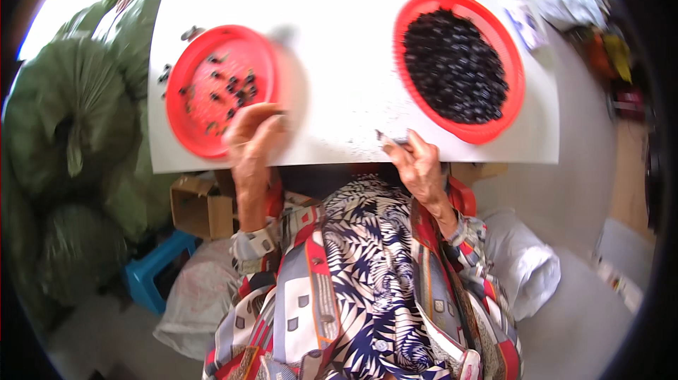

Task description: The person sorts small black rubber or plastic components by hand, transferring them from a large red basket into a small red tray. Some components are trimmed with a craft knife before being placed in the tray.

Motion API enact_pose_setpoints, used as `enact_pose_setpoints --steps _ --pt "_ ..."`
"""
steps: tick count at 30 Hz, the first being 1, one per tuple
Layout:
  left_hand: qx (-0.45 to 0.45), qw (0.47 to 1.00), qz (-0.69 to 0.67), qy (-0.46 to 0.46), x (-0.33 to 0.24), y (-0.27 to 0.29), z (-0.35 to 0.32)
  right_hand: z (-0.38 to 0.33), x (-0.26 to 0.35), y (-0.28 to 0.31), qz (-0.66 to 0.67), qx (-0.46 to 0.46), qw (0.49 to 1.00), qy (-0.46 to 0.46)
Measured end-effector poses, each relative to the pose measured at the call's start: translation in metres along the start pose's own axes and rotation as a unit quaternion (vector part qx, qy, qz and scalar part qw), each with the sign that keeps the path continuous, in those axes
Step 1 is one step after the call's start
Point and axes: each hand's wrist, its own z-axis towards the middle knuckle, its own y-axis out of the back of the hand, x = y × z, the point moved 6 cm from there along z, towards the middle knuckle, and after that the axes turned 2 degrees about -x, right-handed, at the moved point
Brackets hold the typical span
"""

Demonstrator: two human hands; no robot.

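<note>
My left hand (pixel 256 143) is beside the near right rim of a round red plastic basket (pixel 265 48), fingers bent into a pinch. A dark edge shows at its fingertips, too blurred to name. In the basket lie several small dark pieces (pixel 244 89), some with greenish bits. At the table's near edge, my right hand (pixel 418 164) is closed in a pinch. A small dark piece (pixel 380 135) shows at its fingertips. Farther right, a larger oval red basket (pixel 514 73) holds a heap of glossy black pieces (pixel 455 66).
Dark crumbs (pixel 364 141) dot the white table (pixel 339 41) between the baskets. Some dark bits (pixel 191 32) lie beside the left basket. Large green sacks (pixel 78 104) crowd the left. A cardboard box (pixel 201 207), a blue stool (pixel 159 274) and white bags (pixel 519 260) stand below.
</note>
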Motion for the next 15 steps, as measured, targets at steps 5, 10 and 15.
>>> enact_pose_setpoints --steps 5,10,15 --pt "-0.108 0.969 0.19 -0.115 0.011 0.057 0.041 -0.001 -0.009 -0.001 -0.098 -0.002 0.984 0.148" --pt "-0.143 0.915 0.322 -0.198 -0.031 0.025 0.05 0.004 -0.008 0.007 0.028 -0.025 0.996 0.083" --pt "0.119 0.909 0.296 -0.268 -0.063 -0.104 0.048 0.002 -0.013 0.008 -0.083 -0.028 0.99 0.107"
